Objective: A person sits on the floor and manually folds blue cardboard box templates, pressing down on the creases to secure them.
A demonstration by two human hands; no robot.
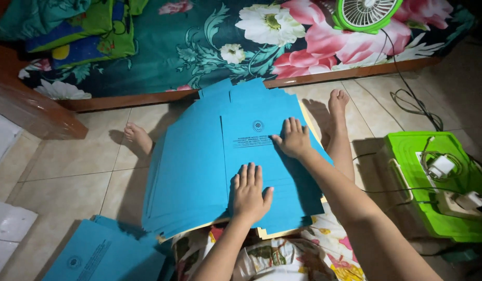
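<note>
Hands flat on a blue card sheet, pressing it down.

Second pile of blue card sheets [103, 255] lies on the tiled floor [69, 166] at my left. My left hand [250, 193] rests open, palm down, on the flat blue cardboard folder sheet [199, 161] across my lap; my right hand [293, 138] lies open, fingers spread, farther up it. I judge I am flattening a fold; next needs a firm, even press along the crease. Green plastic box [407, 156] sits at my right.
</note>
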